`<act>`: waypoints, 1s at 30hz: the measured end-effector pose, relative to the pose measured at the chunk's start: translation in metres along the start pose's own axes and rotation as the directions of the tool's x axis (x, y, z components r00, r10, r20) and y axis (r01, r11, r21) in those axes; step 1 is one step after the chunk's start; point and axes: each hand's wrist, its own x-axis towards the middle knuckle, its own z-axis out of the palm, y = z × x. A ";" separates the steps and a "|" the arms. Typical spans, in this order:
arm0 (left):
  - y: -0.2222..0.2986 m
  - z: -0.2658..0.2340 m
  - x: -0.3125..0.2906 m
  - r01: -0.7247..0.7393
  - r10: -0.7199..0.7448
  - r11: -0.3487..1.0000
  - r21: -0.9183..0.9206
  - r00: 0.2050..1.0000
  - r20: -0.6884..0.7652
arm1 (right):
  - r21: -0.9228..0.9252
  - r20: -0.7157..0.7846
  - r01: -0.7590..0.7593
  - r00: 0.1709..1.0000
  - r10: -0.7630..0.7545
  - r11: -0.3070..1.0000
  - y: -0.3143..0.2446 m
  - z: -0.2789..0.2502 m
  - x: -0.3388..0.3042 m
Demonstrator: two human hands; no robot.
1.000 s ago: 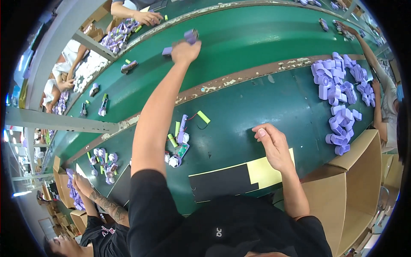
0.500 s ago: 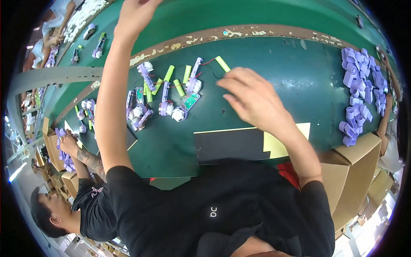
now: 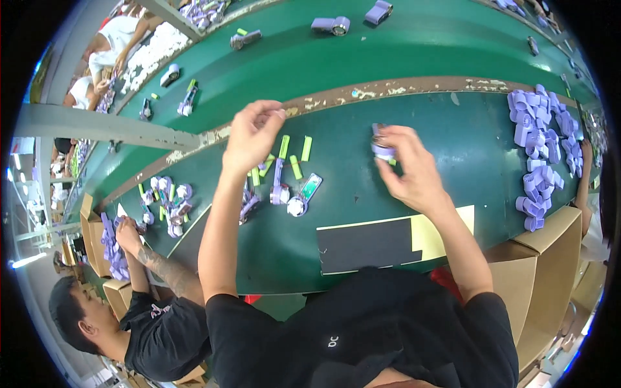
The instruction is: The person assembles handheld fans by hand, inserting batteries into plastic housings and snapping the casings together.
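My right hand [image 3: 411,169] grips a small purple device housing [image 3: 383,150] between thumb and fingers, over the middle of the green bench. A bit of light green shows beneath the housing. My left hand [image 3: 251,139] is above the bench near its far brown ledge, fingers curled toward the thumb; whether anything is inside cannot be seen. Below and right of it lie light-green battery cells [image 3: 296,167], a purple part with a white round end [image 3: 279,184] and another with an exposed green circuit board [image 3: 311,187]. My left forearm partly covers further purple parts [image 3: 248,205].
Purple shells [image 3: 537,149] are heaped at the right, above an open cardboard box [image 3: 550,265]. A black and yellow sheet [image 3: 369,246] lies at the near edge. Beyond the ledge [image 3: 323,101], devices [image 3: 331,26] lie on a green belt. A co-worker [image 3: 162,330] works at left.
My left hand has come back from over the far belt to the bench. My right hand now holds the purple housing, lifted from beside the cells. The view has shifted.
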 end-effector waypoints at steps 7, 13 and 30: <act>0.096 0.118 0.019 -0.421 0.389 0.906 0.033 0.863 0.323 | -0.128 -0.195 -0.167 0.971 0.140 0.978 0.051 -0.036 -0.073; 0.196 0.267 0.003 -0.584 0.498 0.808 -0.074 0.611 0.616 | 0.222 -0.404 -0.191 0.874 0.269 0.956 0.059 -0.012 -0.078; 0.243 0.470 -0.064 -0.860 0.560 0.511 0.012 0.343 0.754 | 0.389 -0.342 -0.146 0.894 0.290 0.910 0.063 -0.011 -0.086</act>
